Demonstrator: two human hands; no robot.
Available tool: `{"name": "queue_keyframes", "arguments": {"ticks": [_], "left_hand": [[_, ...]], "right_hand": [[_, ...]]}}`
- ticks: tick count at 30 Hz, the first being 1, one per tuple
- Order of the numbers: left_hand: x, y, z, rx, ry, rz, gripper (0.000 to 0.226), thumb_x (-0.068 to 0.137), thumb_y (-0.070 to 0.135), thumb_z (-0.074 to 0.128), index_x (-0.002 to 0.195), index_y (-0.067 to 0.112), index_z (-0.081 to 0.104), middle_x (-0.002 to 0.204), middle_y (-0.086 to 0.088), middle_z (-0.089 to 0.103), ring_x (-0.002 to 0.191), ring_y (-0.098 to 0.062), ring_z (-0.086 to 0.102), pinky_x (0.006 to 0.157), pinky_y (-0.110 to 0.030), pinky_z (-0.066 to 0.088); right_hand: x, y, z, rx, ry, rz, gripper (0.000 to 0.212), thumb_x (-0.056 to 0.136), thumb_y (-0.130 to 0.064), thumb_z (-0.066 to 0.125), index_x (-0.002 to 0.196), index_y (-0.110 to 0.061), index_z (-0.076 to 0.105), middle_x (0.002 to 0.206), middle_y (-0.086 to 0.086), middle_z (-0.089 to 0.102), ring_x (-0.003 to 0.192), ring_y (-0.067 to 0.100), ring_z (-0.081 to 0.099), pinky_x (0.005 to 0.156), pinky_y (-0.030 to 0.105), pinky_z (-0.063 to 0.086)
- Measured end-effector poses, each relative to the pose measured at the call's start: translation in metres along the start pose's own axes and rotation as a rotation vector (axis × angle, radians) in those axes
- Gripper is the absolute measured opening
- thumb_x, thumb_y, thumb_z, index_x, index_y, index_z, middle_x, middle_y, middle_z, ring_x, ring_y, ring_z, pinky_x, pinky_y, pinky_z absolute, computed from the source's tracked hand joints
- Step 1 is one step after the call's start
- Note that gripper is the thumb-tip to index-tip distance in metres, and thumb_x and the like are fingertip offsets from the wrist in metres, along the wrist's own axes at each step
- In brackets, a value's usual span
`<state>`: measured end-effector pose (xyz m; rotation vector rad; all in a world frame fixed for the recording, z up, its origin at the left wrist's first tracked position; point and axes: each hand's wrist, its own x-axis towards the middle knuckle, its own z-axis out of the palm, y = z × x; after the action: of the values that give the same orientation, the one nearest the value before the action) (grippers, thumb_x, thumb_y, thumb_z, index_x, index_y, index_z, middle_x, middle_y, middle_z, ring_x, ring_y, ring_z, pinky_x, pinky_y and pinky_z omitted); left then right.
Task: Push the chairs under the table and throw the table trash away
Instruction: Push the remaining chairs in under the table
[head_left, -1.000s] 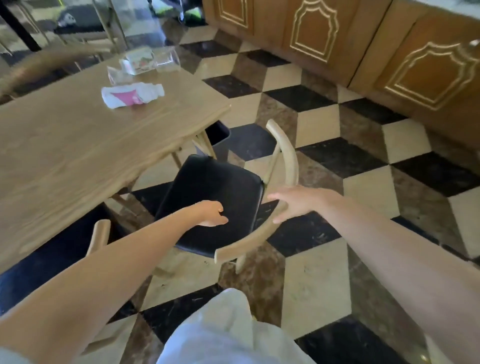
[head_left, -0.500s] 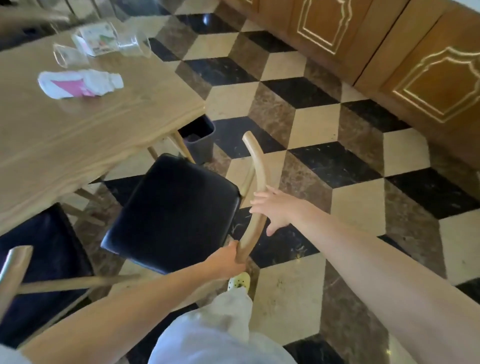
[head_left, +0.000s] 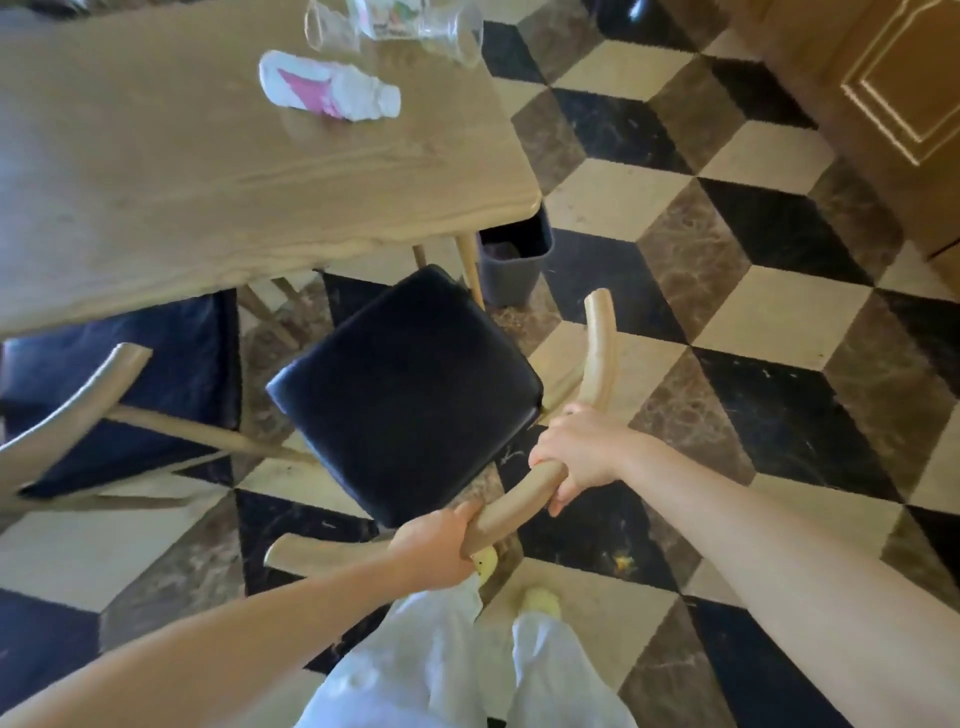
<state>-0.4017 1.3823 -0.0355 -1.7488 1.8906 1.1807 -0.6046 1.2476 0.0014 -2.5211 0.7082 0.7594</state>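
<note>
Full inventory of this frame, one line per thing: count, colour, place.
table: 1, light wood, upper left
white bottle: 1, white and pink, lying on table
clear cups: at least 2, transparent, on their sides at table's far end
chair: 1, black seat, wood back, pulled out at table corner
second chair: 1, dark seat, partly under table, left
bin: 1, grey, on floor by table corner
cabinet: brown, upper right
left hand: gripping chair back
right hand: gripping chair back

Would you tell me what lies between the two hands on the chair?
Head view: only bare backrest between left hand and right hand.
</note>
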Motion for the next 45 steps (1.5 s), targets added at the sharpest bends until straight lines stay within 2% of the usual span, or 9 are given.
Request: {"name": "queue_keyframes", "arguments": {"ticks": [5, 10, 20, 23, 28, 32, 38, 41, 45], "left_hand": [[-0.006, 0.010, 0.007, 0.080, 0.160, -0.101, 0.050, 0.078, 0.032, 0.057, 0.127, 0.028, 0.046, 0.094, 0.003, 0.066, 0.071, -0.017, 0.060, 0.058, -0.027, 0.046], [-0.018, 0.001, 0.000, 0.128, 0.163, -0.080, 0.051, 0.082, 0.027, 0.059, 0.131, 0.026, 0.043, 0.095, -0.001, 0.066, 0.072, -0.018, 0.061, 0.057, -0.029, 0.046], [-0.045, -0.100, -0.020, 0.191, 0.217, -0.140, 0.038, 0.076, 0.027, 0.060, 0.111, 0.040, 0.054, 0.094, 0.007, 0.067, 0.076, -0.017, 0.060, 0.070, -0.035, 0.053], [-0.042, -0.128, -0.037, 0.243, 0.221, -0.164, 0.037, 0.072, 0.028, 0.060, 0.107, 0.042, 0.056, 0.086, 0.011, 0.064, 0.069, -0.014, 0.055, 0.065, -0.033, 0.051], [-0.036, -0.161, -0.080, 0.295, 0.150, -0.105, 0.033, 0.073, 0.035, 0.062, 0.106, 0.037, 0.057, 0.063, 0.017, 0.045, 0.056, -0.004, 0.045, 0.053, -0.022, 0.035], [-0.027, -0.175, -0.105, 0.301, 0.134, -0.027, 0.040, 0.072, 0.041, 0.063, 0.111, 0.041, 0.052, 0.074, 0.013, 0.057, 0.067, -0.011, 0.056, 0.053, -0.022, 0.034], [-0.007, -0.191, -0.137, 0.301, 0.143, 0.008, 0.051, 0.072, 0.046, 0.069, 0.119, 0.039, 0.051, 0.089, 0.013, 0.063, 0.073, -0.009, 0.056, 0.063, -0.022, 0.039], [0.004, -0.193, -0.151, 0.302, 0.139, 0.006, 0.053, 0.072, 0.041, 0.070, 0.121, 0.036, 0.051, 0.086, 0.014, 0.060, 0.071, -0.008, 0.055, 0.058, -0.020, 0.039], [0.015, -0.189, -0.161, 0.312, 0.118, 0.014, 0.052, 0.077, 0.031, 0.067, 0.125, 0.034, 0.049, 0.094, 0.007, 0.066, 0.080, -0.016, 0.063, 0.074, -0.037, 0.055]], "right_hand": [[-0.001, 0.024, -0.008, -0.140, 0.031, -0.069, 0.024, 0.077, -0.035, 0.072, 0.100, -0.032, 0.065, 0.100, -0.006, 0.069, 0.092, 0.015, 0.063, 0.089, 0.038, 0.053], [0.005, 0.028, -0.011, -0.296, 0.068, -0.143, 0.021, 0.082, -0.043, 0.062, 0.096, -0.028, 0.063, 0.095, -0.004, 0.070, 0.085, 0.017, 0.064, 0.081, 0.034, 0.052], [0.056, -0.039, 0.004, -0.359, 0.229, -0.121, 0.041, 0.083, -0.057, 0.053, 0.087, -0.017, 0.046, 0.088, 0.000, 0.066, 0.077, 0.023, 0.064, 0.059, 0.031, 0.036], [0.073, -0.052, 0.002, -0.350, 0.297, -0.094, 0.042, 0.082, -0.060, 0.052, 0.082, -0.019, 0.040, 0.083, -0.002, 0.066, 0.071, 0.022, 0.063, 0.055, 0.031, 0.034], [0.100, -0.063, -0.015, -0.362, 0.362, -0.060, 0.045, 0.083, -0.061, 0.051, 0.092, -0.018, 0.051, 0.081, -0.002, 0.064, 0.069, 0.021, 0.064, 0.054, 0.029, 0.036], [0.117, -0.062, -0.034, -0.333, 0.359, -0.014, 0.041, 0.083, -0.058, 0.054, 0.091, -0.018, 0.050, 0.081, -0.002, 0.064, 0.070, 0.020, 0.062, 0.056, 0.029, 0.036], [0.141, -0.049, -0.057, -0.256, 0.341, 0.037, 0.037, 0.084, -0.055, 0.056, 0.086, -0.020, 0.044, 0.082, -0.002, 0.063, 0.072, 0.021, 0.061, 0.059, 0.030, 0.036], [0.151, -0.039, -0.068, -0.224, 0.346, 0.050, 0.034, 0.083, -0.051, 0.059, 0.085, -0.019, 0.048, 0.077, -0.003, 0.062, 0.070, 0.021, 0.061, 0.059, 0.030, 0.037], [0.157, -0.021, -0.077, -0.234, 0.340, 0.035, 0.035, 0.082, -0.054, 0.059, 0.084, -0.021, 0.048, 0.071, -0.006, 0.059, 0.061, 0.019, 0.054, 0.056, 0.029, 0.035]]}}
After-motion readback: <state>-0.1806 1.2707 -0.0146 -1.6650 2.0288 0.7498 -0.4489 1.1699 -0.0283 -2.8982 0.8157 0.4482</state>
